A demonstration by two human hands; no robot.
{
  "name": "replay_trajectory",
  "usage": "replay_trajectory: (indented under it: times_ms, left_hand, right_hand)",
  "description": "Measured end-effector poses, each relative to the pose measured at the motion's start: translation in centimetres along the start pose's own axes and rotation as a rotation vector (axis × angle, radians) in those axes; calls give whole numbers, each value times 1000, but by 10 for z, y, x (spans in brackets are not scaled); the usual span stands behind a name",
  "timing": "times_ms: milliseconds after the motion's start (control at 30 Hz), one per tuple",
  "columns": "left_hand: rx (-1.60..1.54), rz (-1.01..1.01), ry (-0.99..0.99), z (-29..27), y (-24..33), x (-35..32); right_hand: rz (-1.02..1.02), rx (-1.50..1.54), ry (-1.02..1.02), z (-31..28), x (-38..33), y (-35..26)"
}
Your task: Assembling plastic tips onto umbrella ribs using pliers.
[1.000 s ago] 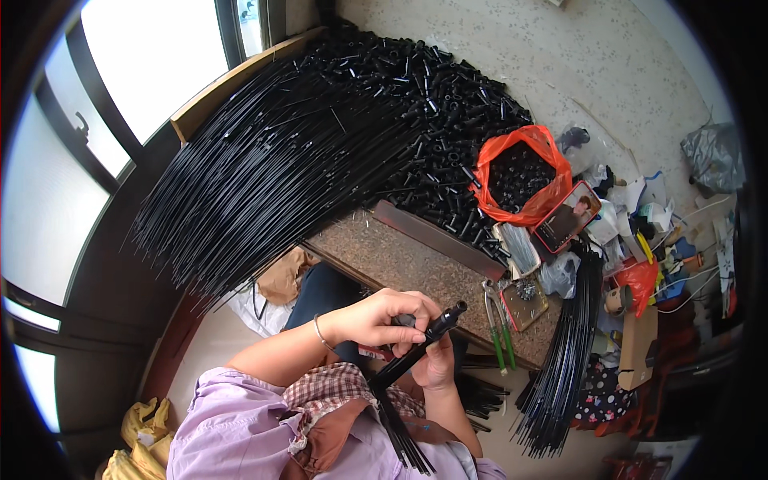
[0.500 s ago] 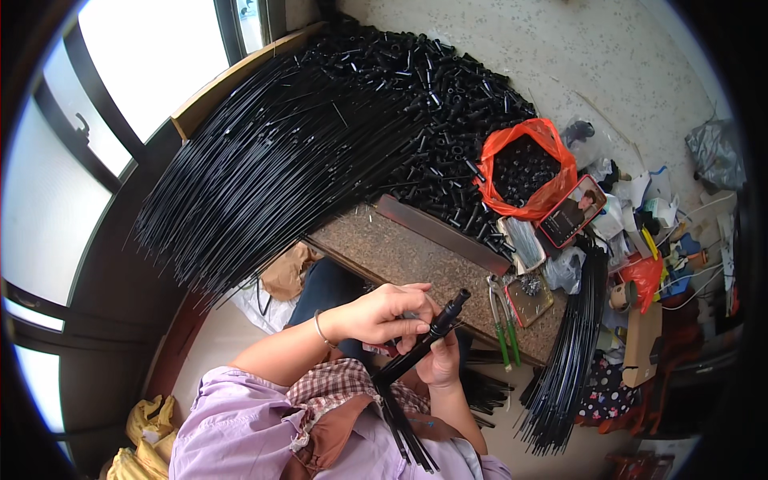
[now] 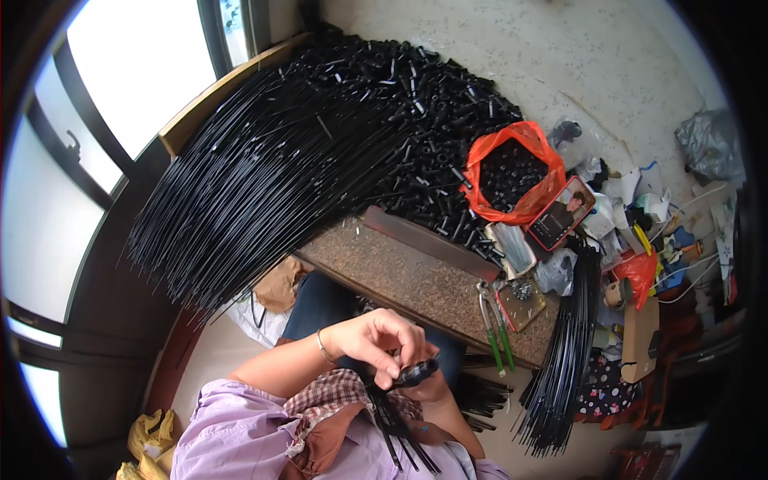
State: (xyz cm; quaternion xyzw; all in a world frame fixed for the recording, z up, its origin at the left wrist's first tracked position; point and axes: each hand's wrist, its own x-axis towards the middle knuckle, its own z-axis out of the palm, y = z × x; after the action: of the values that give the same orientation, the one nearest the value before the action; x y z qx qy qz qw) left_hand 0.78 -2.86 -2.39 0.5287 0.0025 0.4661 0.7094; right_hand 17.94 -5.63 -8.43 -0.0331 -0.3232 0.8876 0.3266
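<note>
Your left forearm reached in from the left, wrist slightly arched, and your left hand [image 3: 382, 340] bent over the black tube [image 3: 418, 373], fingers half curled and thumb against its near end; whether they pinched it, you couldn't tell. Your right hand [image 3: 432, 387], its forearm rising from below, was closed on the tube from the far side, partly hidden. The tube lay tilted above your lap, short of the table [image 3: 408, 268], with thin rods [image 3: 398, 432] just below.
</note>
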Motion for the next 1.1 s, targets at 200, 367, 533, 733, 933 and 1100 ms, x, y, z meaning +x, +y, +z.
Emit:
replay_trajectory:
  times_ms: [200,367,533,733,933,1100]
  left_hand:
    - [-81,-394,429,6,5,-6]
    - [170,-26,303,9,-2,6]
    - [818,-150,576,23,5,16]
    - [782,-132,450,14,23,13]
    - [464,-209,127,-10,19,-3]
    - [363,-262,261,-7,12,-12]
  right_hand:
    - [-214,-77,264,6,3,-6]
    - [-621,-271,859,8,20,-17]
    - [-722,-743,720,19,24,-1]
    - [-475,-878,476,23,16,-27]
    - [-118,-428,218,10,16,-38]
    - [-143,-480,302,11,22,-40]
